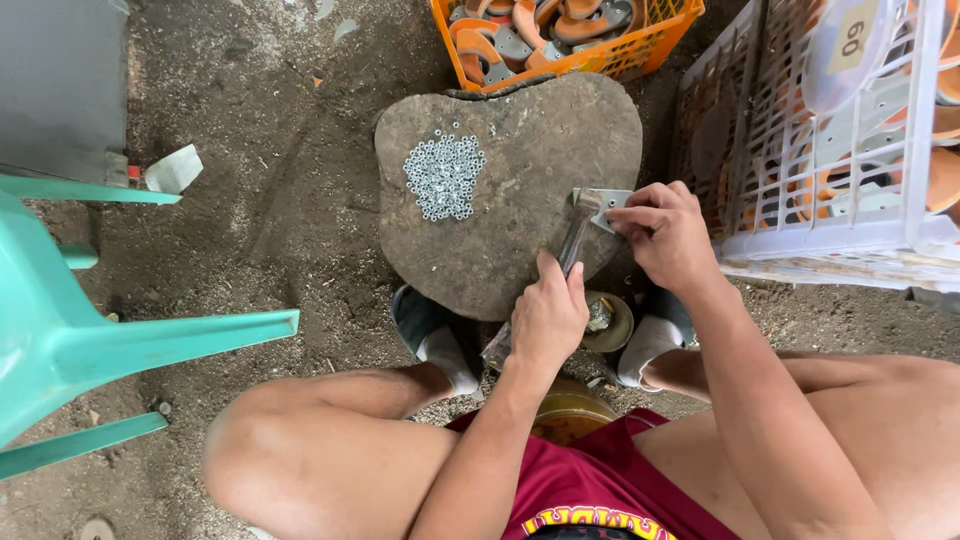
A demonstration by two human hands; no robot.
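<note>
Grey stone slab (520, 190) on the dirt floor carries a heap of small silver nuts (444, 175). We note the left hand (548, 318), grip closed around a hammer (578, 232), its head at the slab's right edge. Right hand (668, 232) pinches a flat metal plate (606, 203) there. Orange crate (570, 35) beyond.

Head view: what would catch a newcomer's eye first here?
The big flat stone on the dirt at centre, with a heap of small silver washers on its left part. At its right edge the left hand grips a hammer while the right hand pins a small metal plate down.
</note>
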